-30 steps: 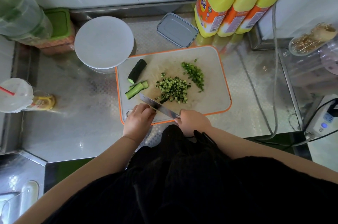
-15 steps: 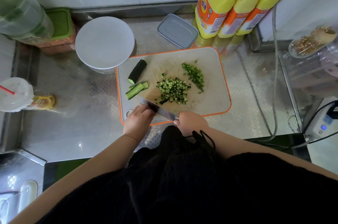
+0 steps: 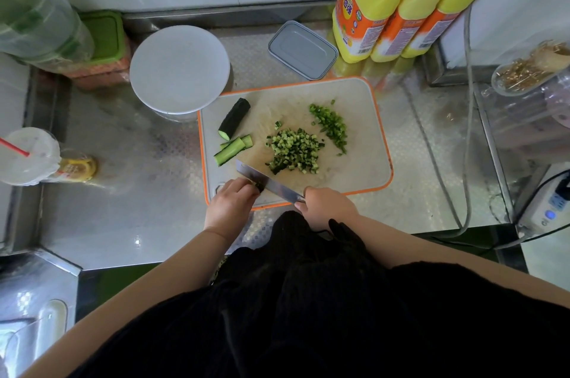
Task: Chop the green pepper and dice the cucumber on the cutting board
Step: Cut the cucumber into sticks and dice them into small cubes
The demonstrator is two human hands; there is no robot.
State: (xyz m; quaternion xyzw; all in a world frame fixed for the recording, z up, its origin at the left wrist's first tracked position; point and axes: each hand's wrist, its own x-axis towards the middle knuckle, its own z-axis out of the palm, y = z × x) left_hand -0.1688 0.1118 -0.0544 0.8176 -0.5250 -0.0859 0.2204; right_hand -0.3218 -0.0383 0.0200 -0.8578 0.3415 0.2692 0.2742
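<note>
Fingers of left hand point(image 3: 230, 203) apparently pinch cucumber strip point(image 3: 258, 186) beside knife point(image 3: 267, 183).

Dim foreground, glary steel, fisheye edges.

We see the right hand point(image 3: 327, 206) gripping a knife point(image 3: 266, 181) over the orange-rimmed cutting board point(image 3: 364, 161) — the left hand point(image 3: 229, 203) pinning cucumber strips point(image 3: 258, 185) beside the blade, diced cucumber point(image 3: 293, 151) just beyond.

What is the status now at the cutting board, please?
Right hand grips knife. Left hand pinches cucumber strip at the blade. Diced cucumber piled mid-board; cucumber chunk uncut. Nothing obstructing.
</note>
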